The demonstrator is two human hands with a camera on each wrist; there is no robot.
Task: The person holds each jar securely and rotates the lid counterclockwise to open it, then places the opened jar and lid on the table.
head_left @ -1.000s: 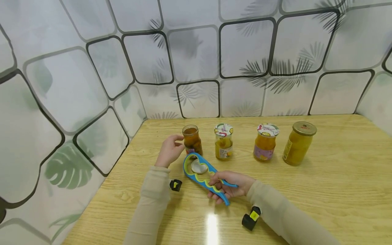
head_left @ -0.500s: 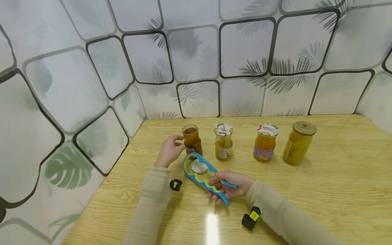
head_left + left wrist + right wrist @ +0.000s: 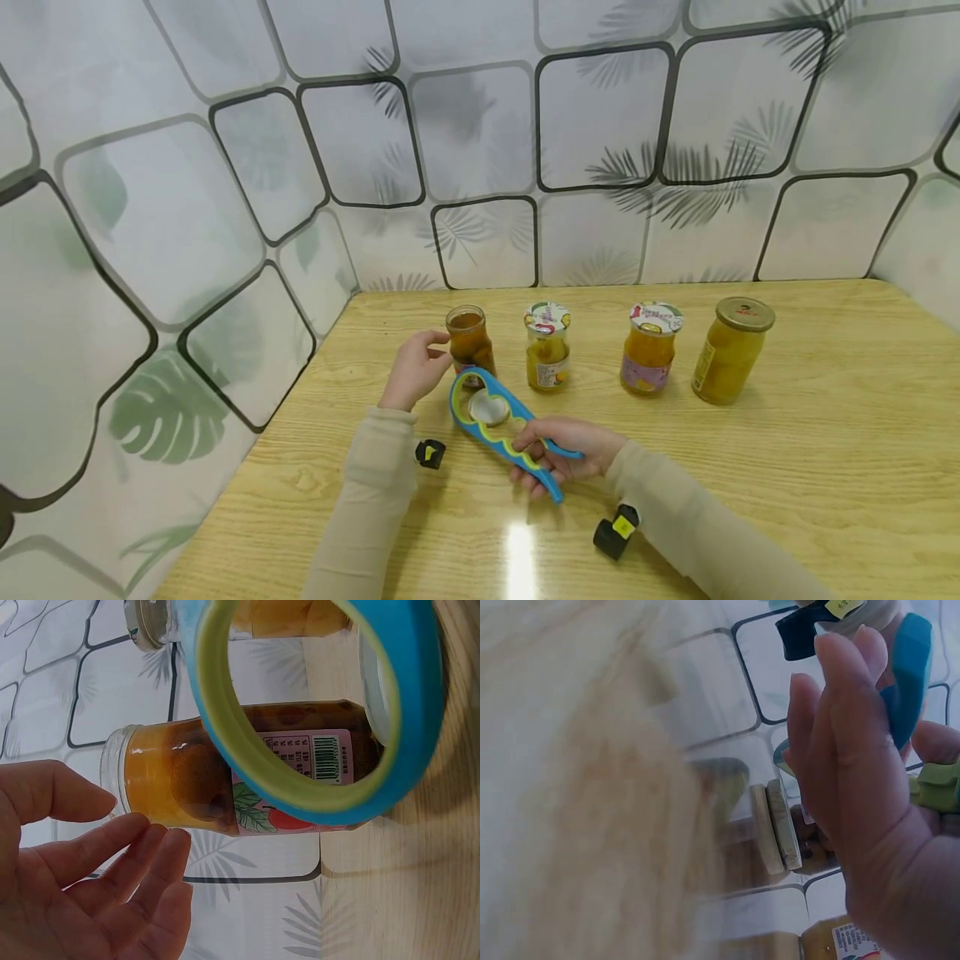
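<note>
In the head view my right hand (image 3: 562, 454) grips the handles of a blue jar opener (image 3: 498, 446) with a yellow scalloped inner edge. Its looped end points away to the left, over a round silvery jar lid (image 3: 489, 409) lying on the table. Just behind stands a lidless glass jar (image 3: 468, 333) of brownish-orange fruit, upright. My left hand (image 3: 416, 369) is beside that jar, its fingers loosely bent. From the left wrist, the thumb and fingertips (image 3: 177, 841) show right at the jar's rim, and the opener's loop (image 3: 330, 799) overlaps the jar's pink label.
To the right stand a jar with yellow fruit (image 3: 548, 367) and a patterned lid, an orange-filled jar (image 3: 647, 360) with a purple label, and a taller yellow jar (image 3: 723, 367) with a gold lid. A patterned wall covering (image 3: 600, 242) rises behind the wooden table (image 3: 825, 433).
The jar opener's looped end has shifted slightly up and away in the head view, with the right hand following a little. The left hand and the jars have stayed put.
</note>
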